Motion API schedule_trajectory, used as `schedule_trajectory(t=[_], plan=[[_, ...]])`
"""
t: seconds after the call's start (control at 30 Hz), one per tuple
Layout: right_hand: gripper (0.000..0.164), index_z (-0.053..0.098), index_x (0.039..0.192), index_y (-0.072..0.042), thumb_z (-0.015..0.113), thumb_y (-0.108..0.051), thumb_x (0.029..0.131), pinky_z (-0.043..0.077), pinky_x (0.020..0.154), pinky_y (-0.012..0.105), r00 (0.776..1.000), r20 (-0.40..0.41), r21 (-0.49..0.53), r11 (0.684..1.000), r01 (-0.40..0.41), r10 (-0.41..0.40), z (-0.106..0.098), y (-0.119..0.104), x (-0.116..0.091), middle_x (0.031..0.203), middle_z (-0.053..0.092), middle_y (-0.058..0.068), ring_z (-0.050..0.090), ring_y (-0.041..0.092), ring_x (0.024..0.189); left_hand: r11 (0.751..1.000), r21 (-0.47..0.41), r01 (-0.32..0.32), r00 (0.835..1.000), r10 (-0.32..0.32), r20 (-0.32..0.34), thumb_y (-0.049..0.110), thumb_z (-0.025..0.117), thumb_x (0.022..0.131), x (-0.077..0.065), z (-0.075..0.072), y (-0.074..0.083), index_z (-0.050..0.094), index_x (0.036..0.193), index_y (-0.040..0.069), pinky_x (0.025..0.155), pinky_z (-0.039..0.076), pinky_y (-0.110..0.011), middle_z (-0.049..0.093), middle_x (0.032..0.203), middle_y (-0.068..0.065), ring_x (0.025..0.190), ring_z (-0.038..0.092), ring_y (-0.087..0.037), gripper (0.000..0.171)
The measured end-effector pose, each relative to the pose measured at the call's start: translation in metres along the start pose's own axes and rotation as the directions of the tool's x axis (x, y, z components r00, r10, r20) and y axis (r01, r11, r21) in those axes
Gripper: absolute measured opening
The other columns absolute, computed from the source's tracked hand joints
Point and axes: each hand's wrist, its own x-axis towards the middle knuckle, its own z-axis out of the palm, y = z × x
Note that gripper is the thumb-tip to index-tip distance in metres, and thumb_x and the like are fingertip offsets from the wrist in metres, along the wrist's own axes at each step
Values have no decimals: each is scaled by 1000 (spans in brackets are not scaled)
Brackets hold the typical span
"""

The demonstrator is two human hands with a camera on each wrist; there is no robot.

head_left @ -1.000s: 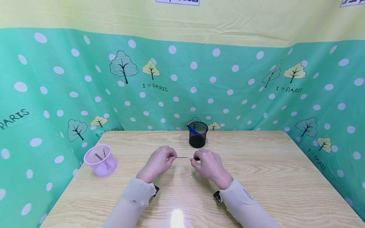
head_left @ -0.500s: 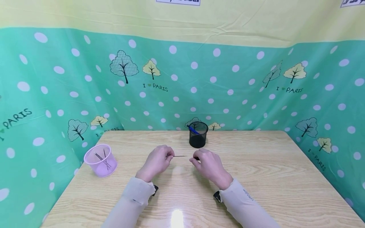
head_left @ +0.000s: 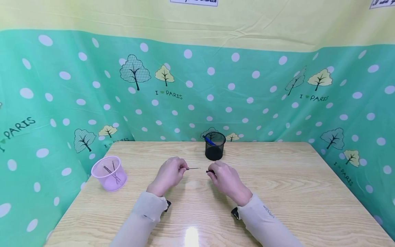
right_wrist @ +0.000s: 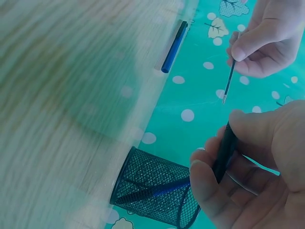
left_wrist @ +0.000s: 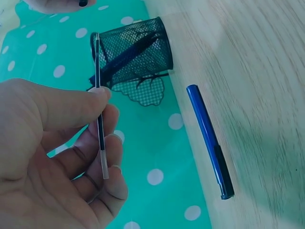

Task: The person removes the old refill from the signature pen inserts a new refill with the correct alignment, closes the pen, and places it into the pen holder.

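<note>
My left hand (head_left: 169, 174) pinches a thin pen refill (left_wrist: 101, 131) between thumb and fingers; its metal tip points toward the other hand. In my right hand (head_left: 226, 180) is a short black pen part (right_wrist: 225, 155), perhaps a cap or grip section, held between thumb and fingers. A small gap separates the refill tip from the black part. On the table lies a blue pen barrel (left_wrist: 209, 140) with a dark end, seen in both wrist views. Hands hide it in the head view.
A black mesh pen holder (head_left: 214, 152) with a blue pen (head_left: 210, 141) leaning inside stands beyond the hands. At the left edge of the wooden table (head_left: 293, 192) is a purple holder (head_left: 115, 183) containing several thin dark sticks. A patterned curtain surrounds the table.
My left hand has drawn slightly left with the refill, widening the gap to the right hand. The black part now shows more at my right fingertips.
</note>
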Motion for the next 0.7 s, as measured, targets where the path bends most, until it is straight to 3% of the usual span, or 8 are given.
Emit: schedule_trajectory(t=[0.23,0.43,0.7], plan=[[4,68,91,-11,68,-9,88,50,62,27,1000,0,-26,999,22,-22,0,-1,0,84,58,-4,56,8,73,1000,-4,28,1000,-28,1,0,67,83,1,1,-3,72,87,10,73,50,-35,68,87,-1,79,60,-15,12],[5,68,92,-11,68,-9,87,50,62,26,1000,8,-20,1000,4,-4,2,-1,-1,83,57,-5,55,7,72,1000,12,14,999,-14,-29,-1,68,82,3,3,-5,73,86,10,86,46,-41,69,85,0,84,62,-21,13],[7,68,92,-10,67,-6,87,50,62,26,1000,-7,-8,1000,15,-15,1,0,0,84,58,-4,56,8,73,1000,19,16,999,-17,32,-4,65,83,13,2,-8,72,88,10,89,44,-42,67,85,2,87,60,-21,16]])
